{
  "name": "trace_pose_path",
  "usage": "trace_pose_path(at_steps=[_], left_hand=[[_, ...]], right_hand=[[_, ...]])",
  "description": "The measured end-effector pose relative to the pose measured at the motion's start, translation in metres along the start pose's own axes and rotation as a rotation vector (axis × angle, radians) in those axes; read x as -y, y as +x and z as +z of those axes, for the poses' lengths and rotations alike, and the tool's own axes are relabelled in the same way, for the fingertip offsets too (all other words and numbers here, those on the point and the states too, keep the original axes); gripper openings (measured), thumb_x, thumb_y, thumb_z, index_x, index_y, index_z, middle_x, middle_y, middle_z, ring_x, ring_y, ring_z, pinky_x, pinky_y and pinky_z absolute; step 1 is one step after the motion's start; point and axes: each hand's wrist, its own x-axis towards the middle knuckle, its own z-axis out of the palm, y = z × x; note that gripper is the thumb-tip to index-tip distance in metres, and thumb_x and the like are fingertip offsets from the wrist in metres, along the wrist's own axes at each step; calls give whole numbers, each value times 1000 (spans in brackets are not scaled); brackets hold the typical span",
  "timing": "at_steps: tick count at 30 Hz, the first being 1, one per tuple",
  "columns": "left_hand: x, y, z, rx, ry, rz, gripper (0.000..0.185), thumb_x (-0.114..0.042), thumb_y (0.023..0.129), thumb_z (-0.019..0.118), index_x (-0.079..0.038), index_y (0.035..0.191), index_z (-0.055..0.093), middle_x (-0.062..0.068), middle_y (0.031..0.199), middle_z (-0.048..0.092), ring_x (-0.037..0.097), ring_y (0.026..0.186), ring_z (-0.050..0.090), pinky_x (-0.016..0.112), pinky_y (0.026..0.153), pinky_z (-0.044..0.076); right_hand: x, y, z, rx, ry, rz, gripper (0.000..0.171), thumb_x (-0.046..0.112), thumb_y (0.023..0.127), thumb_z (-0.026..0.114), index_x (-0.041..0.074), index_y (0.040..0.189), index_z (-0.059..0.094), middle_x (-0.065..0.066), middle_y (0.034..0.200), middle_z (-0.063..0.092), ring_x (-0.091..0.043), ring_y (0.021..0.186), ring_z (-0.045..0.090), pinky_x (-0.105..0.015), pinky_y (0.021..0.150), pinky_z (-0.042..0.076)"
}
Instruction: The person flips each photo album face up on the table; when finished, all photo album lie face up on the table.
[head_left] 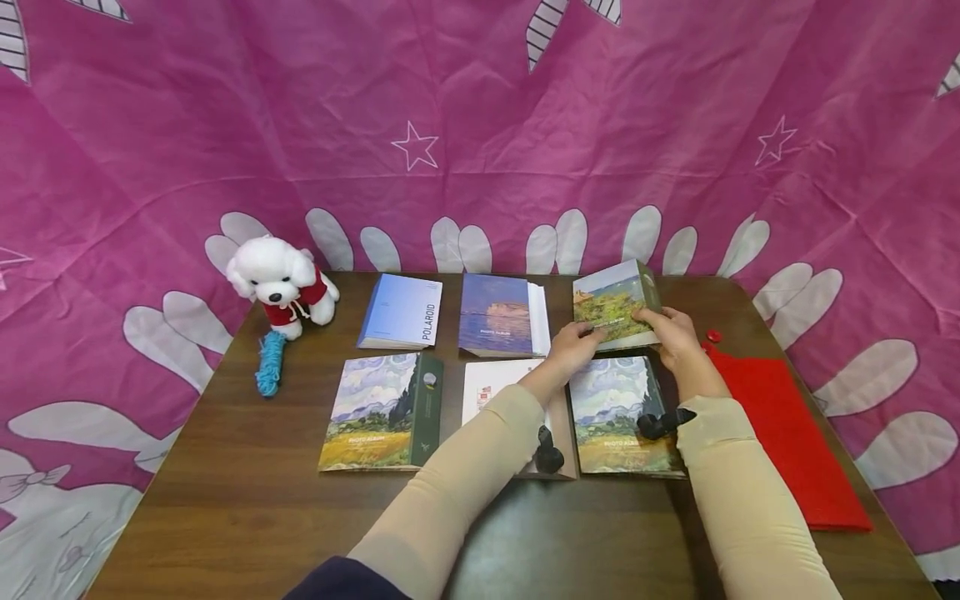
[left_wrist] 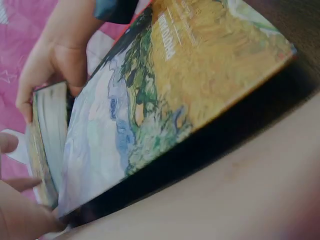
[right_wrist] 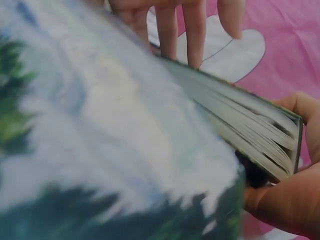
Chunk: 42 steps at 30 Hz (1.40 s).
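While both sleeved forearms stretched away from the person across the dark wooden desk (head_left: 225, 500), they passed over the nearest row of books: a photo album with a wheat-field cover (head_left: 378, 412) at the left, a white booklet (head_left: 491, 387) in the middle, mostly hidden under the left arm, and a second wheat-field album (head_left: 618, 417) beneath the right wrist. Just beyond that second album, the landscape-cover album (head_left: 613, 312) was held tilted up off the desk, its cover facing the person. The left hand (head_left: 573, 343) pinched its near left corner, fingers curled round the edge, and the right hand (head_left: 671, 332) gripped its right side, thumb on the cover and fingers behind. The right wrist view showed the page block (right_wrist: 250, 135) fanned slightly between the two hands. The album lay straight ahead of both hands, neither hand plainly nearer. A red bag (head_left: 787, 433) lay flat to the right. Farther back stood a blue seascape album (head_left: 498, 317), a Polaroid album (head_left: 401, 312), a blue yarn bundle (head_left: 270, 364) and a white plush dog (head_left: 281, 283) against the pink cloth backdrop (head_left: 480, 125).
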Motion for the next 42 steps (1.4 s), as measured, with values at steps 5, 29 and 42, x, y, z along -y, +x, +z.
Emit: trace_pose_path(at_steps=[5,29,42], left_hand=[[-8,1,-1,201,-8,46,65,-56,103,47,-23,158,37,1,160,40,26,144,40,49,114,37],[-24,6,-39,-90,-83,266,63,-51,105,45,-15,157,40,-3,167,26,19,153,22,43,123,23],[-14,7,-43,78,-175,138,71,-56,102,43,-18,160,32,-4,168,19,23,155,12,53,124,10]], right_hand=[[15,-9,6,-152,-69,-93,64,24,91,72,6,146,45,1,118,48,-11,94,52,-23,78,47],[15,-14,56,98,-228,-149,63,39,106,49,4,156,33,-18,154,41,-33,140,40,-53,115,35],[10,-8,24,172,-348,-21,70,44,106,46,5,160,24,-21,163,23,-41,143,29,-52,110,37]])
